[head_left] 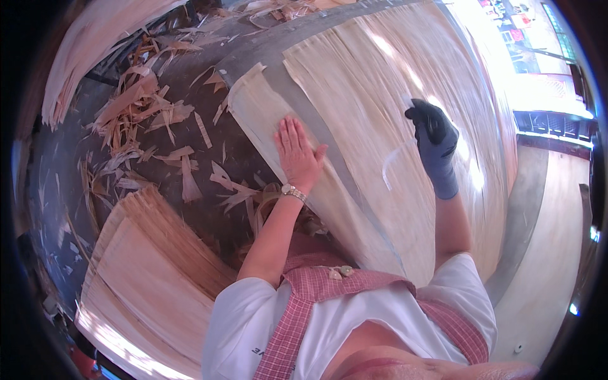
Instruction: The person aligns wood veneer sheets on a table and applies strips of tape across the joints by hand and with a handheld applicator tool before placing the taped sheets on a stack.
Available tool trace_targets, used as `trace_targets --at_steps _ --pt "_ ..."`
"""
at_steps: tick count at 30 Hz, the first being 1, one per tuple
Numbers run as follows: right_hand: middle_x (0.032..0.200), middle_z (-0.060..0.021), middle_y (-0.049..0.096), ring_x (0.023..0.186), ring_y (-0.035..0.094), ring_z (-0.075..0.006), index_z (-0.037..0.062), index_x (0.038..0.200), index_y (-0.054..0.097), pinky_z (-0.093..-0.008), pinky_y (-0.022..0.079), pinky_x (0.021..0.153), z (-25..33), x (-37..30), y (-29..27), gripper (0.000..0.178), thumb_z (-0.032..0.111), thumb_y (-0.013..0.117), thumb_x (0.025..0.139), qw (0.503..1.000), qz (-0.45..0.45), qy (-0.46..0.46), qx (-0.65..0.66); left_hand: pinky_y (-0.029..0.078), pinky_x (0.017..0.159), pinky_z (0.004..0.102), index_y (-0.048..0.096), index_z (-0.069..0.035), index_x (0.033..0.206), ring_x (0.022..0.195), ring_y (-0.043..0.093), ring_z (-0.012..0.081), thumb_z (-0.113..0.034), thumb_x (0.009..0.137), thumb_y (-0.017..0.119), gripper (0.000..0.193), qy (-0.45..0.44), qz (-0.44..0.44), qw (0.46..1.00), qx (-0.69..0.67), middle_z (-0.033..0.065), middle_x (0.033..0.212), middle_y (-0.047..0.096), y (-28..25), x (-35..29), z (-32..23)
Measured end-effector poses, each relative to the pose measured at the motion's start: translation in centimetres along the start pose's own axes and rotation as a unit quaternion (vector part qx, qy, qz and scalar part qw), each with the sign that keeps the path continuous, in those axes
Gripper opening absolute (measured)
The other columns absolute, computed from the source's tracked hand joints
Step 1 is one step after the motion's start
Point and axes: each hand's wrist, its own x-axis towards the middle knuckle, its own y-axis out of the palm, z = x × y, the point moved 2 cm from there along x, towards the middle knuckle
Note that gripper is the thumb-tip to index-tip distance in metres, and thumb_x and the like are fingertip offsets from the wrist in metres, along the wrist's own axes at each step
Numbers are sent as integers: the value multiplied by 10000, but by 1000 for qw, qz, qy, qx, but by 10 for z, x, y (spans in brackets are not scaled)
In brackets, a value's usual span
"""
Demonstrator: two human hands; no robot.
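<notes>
My left hand [297, 155] is bare and wears a wristwatch [294, 190]. It lies flat, fingers stretched, on a narrow pale wood veneer strip [250, 92] along the table's left edge. My right hand [435, 136] wears a grey-blue glove with black-coated fingers. Its fingers are curled in a pinch above a wide, pale veneer sheet [367, 107]. From beside that hand a thin translucent strip [387, 168] curves down over the sheet; the hand appears to hold it, though the glove hides the grip. A grey gap separates the narrow veneer from the wide sheet.
Torn veneer scraps [136, 107] litter the dark floor to the left. A stack of veneer sheets [149, 259] stands at lower left, and another pale sheet [95, 47] reaches in at upper left. On the right, beyond the table, lies a long pale board [538, 253].
</notes>
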Motion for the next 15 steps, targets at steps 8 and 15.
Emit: trace_targets --at_steps 8,15 --pt "1008 -105 708 941 690 -150 -28 1167 639 -276 543 844 -11 51 -14 301 -131 511 915 992 -101 -71 10 123 1207 539 214 98 1498 1487 151 395 -548 905 530 931 7 14 1000 -15 259 1588 192 7 18 -13" --pt "982 -106 713 937 695 -149 -14 1149 655 -266 543 818 0 77 -9 251 -72 553 928 981 -102 -151 -67 112 1213 530 243 96 1491 1489 157 374 -546 894 547 927 13 10 1000 -27 241 1585 214 16 32 -29"
